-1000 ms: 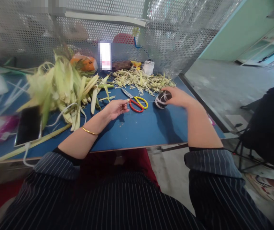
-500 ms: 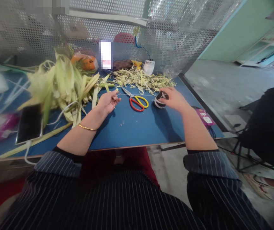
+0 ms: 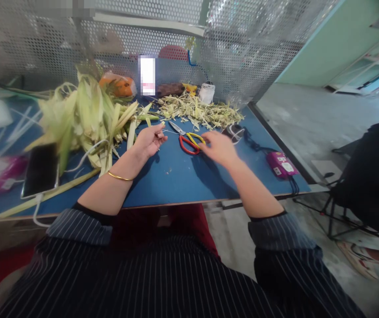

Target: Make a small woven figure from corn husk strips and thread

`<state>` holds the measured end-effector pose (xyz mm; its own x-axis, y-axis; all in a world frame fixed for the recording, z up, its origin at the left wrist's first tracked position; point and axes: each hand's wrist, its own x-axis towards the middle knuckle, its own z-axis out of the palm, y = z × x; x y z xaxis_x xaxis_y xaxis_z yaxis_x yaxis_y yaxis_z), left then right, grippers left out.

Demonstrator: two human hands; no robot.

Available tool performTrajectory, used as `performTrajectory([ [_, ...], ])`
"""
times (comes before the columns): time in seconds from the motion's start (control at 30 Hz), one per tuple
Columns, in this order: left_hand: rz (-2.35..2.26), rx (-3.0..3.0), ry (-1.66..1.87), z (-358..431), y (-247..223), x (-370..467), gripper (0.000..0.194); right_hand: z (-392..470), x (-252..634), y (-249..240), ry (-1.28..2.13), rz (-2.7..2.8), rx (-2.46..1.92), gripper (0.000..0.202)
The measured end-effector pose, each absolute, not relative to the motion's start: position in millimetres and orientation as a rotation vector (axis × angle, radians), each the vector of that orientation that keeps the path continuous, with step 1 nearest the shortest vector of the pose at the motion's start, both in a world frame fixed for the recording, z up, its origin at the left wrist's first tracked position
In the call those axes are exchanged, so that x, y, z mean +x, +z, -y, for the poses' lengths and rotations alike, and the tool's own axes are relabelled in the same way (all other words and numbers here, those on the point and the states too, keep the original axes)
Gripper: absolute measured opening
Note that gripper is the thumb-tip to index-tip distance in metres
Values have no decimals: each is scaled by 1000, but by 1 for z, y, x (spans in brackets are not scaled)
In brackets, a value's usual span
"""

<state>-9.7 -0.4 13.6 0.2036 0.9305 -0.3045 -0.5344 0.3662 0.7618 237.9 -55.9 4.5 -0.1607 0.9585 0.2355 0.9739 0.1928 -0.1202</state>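
My left hand (image 3: 151,140) is closed in a pinch on a thin white thread (image 3: 172,131) above the blue table; a small pale bit shows at its fingertips. The thread runs right, across the scissors. My right hand (image 3: 219,146) reaches in from the right, its fingers bent but apart, with fingertips at the yellow handle of the scissors (image 3: 189,149). These scissors lie with blades pointing to the far left and have one red handle, one yellow. Behind my right hand is a dark spool (image 3: 234,132) wound with white thread, partly hidden.
Corn husks (image 3: 90,110) are heaped at left, beside a phone (image 3: 40,170) on a white cable. Shredded husk (image 3: 199,110) lies along the back, before a perforated metal panel (image 3: 123,39). A purple packet (image 3: 282,165) sits near the right edge. A person's foot (image 3: 358,260) shows beyond.
My right hand has let go of the spool and moved left to the scissors' yellow handle. The spool now sits slightly farther right. My left hand stays in place with the thread.
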Motion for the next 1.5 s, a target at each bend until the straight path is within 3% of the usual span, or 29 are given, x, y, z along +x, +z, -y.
performTrajectory([
  [0.23,-858,610,1128,-1,11,-11,27,26,193,-7,-92,2340,-2130,30],
  [0.4,-852,612,1112,0,13,-11,24,41,202,11,68,2444,-2072,61],
  [0.5,-848,611,1105,1,14,-11,21,69,220,13,329,2300,-2099,77],
  [0.57,-838,615,1103,1,14,-10,20,90,236,13,554,2082,-2107,56],
  [0.7,-837,615,1100,3,13,-10,22,124,257,14,1400,1537,-1787,58],
  [1.0,-851,590,1108,-1,14,-12,25,135,227,17,1867,933,-1283,57],
  [1.2,-835,589,1086,2,16,-10,25,109,210,14,1726,893,-1368,53],
  [1.4,-896,621,1067,3,18,-12,27,83,205,0,1363,985,-1563,26],
  [1.5,-913,646,1068,-1,17,-15,27,79,206,-2,1185,1112,-1676,30],
])
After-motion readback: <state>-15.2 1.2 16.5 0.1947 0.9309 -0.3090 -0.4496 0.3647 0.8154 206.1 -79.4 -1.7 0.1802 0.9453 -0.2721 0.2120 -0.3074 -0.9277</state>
